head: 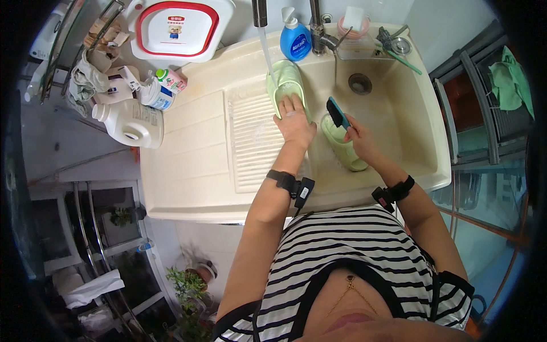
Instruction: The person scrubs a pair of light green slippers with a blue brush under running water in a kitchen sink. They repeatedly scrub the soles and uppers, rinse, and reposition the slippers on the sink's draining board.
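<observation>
A light green slipper [287, 76] lies at the edge of the ribbed washboard [256, 141], with water from the tap [260, 17] running onto it. My left hand [295, 119] straddles its heel end, middle fingers on the footbed, with a little foam on them. In my right hand [361, 137] is a teal-backed scrub brush [338, 114] with black bristles. Below the brush, a second light green slipper [342, 143] rests in the sink basin [397, 124], partly hidden by that hand.
A blue pump bottle [295, 42] stands behind the first slipper. The drain [360, 84] is at the basin's back, near a green-handled brush [404, 62] on the rim. On the left are a white jug [132, 126], a small pink bottle [172, 80] and a red-rimmed folding basin [177, 30].
</observation>
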`<state>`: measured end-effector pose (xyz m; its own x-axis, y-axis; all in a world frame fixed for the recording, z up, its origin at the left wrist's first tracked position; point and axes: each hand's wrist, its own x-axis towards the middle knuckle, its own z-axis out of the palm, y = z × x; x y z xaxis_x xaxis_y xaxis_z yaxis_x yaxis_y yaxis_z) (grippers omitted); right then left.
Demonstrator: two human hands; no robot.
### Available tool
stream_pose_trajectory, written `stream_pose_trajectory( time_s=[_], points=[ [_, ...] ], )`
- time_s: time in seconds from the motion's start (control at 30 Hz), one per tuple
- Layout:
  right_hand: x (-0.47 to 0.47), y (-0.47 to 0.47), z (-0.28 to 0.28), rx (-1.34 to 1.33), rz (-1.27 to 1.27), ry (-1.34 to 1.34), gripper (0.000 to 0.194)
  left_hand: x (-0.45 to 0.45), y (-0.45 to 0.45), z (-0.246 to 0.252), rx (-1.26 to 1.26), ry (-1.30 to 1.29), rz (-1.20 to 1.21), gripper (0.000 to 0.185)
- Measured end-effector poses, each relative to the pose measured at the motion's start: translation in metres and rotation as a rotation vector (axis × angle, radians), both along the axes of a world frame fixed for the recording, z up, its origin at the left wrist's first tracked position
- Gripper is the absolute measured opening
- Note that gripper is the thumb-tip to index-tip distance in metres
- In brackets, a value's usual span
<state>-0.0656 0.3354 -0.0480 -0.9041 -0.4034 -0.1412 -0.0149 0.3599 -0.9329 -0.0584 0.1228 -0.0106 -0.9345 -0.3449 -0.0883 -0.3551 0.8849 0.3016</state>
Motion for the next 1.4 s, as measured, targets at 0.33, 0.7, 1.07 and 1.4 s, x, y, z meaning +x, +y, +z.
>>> stream_pose_trajectory(
  time_s=[0.33,0.7,1.07,1.4],
  points=[
    [0.001,-0.05,0.068,0.213,0.276,0.591,0.054,0.032,-0.031,0.01,1.195,0.488,0.22,0.075],
    [-0.057,-0.151,0.095,0.504,0.355,0.848,0.052,0.037,-0.022,-0.013,1.242,0.552,0.287,0.073],
    [-0.061,-0.156,0.078,0.377,0.458,0.744,0.044,0.056,-0.054,-0.006,1.61,0.464,0.475,0.073],
    [-0.007,-0.116,0.019,0.409,0.503,0.797,0.051,0.081,-0.055,-0.02,1.585,0.488,0.616,0.079]
  ],
)
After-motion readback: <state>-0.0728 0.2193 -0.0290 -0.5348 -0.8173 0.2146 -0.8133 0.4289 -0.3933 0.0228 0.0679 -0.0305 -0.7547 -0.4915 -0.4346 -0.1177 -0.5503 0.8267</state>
